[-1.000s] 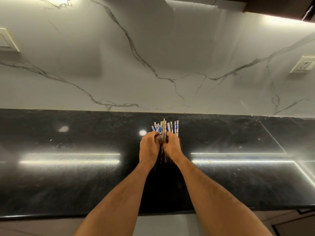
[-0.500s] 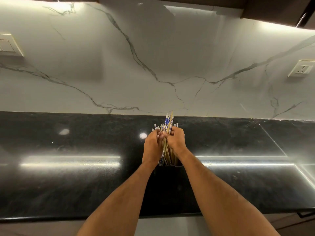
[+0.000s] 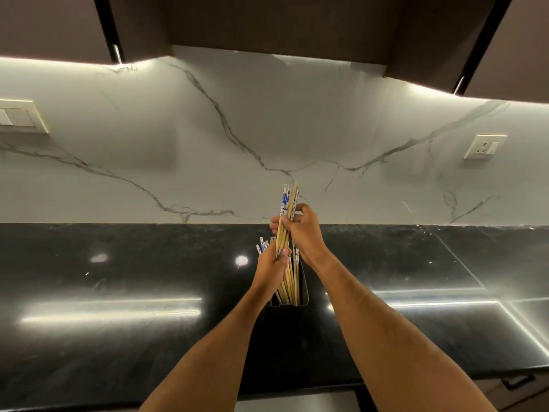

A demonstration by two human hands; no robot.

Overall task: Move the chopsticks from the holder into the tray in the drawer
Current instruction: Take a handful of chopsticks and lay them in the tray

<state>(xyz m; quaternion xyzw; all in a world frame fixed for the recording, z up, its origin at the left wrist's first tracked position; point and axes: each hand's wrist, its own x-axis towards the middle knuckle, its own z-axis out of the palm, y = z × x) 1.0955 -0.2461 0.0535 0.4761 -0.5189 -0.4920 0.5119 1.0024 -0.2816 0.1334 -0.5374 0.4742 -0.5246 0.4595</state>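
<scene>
A dark chopstick holder stands on the black counter, near its middle. My right hand is shut on a small bunch of wooden chopsticks with blue-and-white tops, raised well above the holder with their lower tips still inside it. My left hand is closed around the chopsticks lower down, just above the holder's rim. Several more blue-and-white tips stick out to the left of that hand. No drawer tray is in sight.
A white marble backsplash rises behind the counter, with a switch plate at left and a socket at right. Dark wall cabinets hang overhead. A drawer handle shows below the counter edge at lower right.
My right hand has lifted a bunch of chopsticks up out of the holder, while my left hand stays low around the rest. The camera has tilted upward, showing the cabinets.
</scene>
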